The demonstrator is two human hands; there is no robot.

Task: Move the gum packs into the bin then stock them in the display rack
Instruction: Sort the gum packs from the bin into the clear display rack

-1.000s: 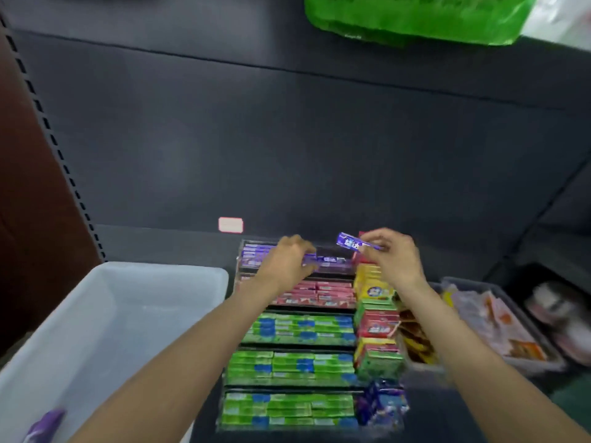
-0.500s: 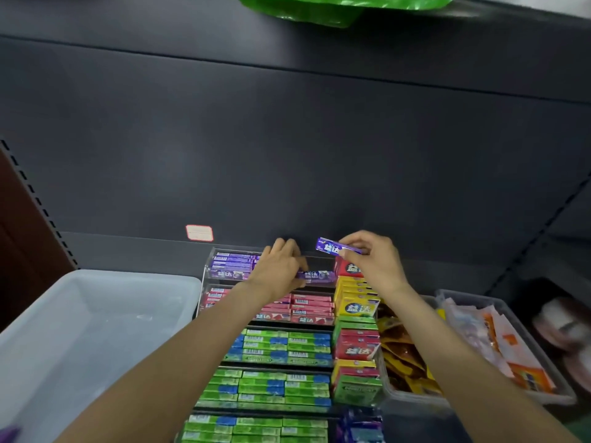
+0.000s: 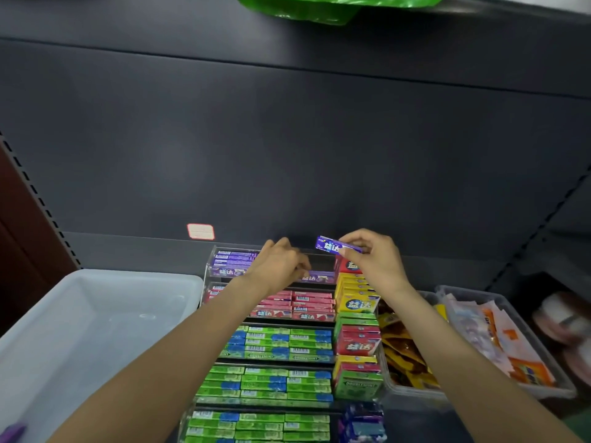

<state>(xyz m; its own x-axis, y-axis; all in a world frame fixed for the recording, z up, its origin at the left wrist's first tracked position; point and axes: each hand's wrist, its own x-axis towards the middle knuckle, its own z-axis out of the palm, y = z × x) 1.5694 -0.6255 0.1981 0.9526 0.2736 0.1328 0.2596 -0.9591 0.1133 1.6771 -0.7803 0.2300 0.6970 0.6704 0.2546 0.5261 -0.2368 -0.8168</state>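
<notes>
L hand [image 3: 281, 266] maybe deeper in rack [image 3: 211, 266]; R hand [image 3: 375, 260] pack [image 3: 335, 245] unmoved

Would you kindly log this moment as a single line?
phase: stocking rack | right hand: pinches purple gum pack above top row | left hand: fingers curled at purple row | bin: left of rack

A purple gum pack [image 3: 336, 245] lies level above the display rack [image 3: 271, 318], pinched by fingers [image 3: 351, 243].

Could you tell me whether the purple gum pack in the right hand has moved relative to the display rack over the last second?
No. The slim purple gum pack, pinched by the right hand, hangs above the clear tiered display rack's top-right corner as before; only the camera shifted.
</notes>
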